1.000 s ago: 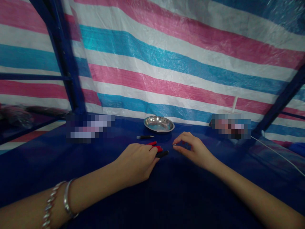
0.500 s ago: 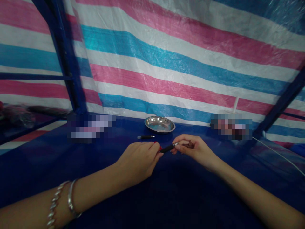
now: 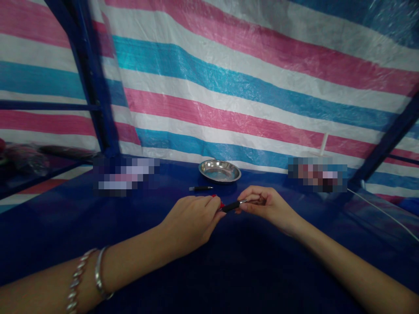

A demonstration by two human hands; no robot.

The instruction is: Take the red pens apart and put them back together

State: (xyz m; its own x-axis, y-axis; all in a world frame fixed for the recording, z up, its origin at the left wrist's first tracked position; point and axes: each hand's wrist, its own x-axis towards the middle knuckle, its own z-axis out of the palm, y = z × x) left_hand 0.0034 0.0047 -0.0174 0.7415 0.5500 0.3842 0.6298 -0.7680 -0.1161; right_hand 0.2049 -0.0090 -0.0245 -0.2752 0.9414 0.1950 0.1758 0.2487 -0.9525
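My left hand rests on the dark blue table with its fingers curled over red pens, of which only the tips show. My right hand pinches the silver end of a black pen and holds it slanted just above the table, its dark end touching my left fingertips. Another black pen lies loose on the table behind my hands. A round metal dish sits further back, near the tarp wall.
A striped pink, blue and white tarp closes off the back. Blue frame posts stand at the left and right. Blurred patches sit at the back left and back right. A white cable runs along the right side.
My right hand closed on the black pen that lay by my left fingertips and lifted its silver end. My left hand stayed over the red pens.
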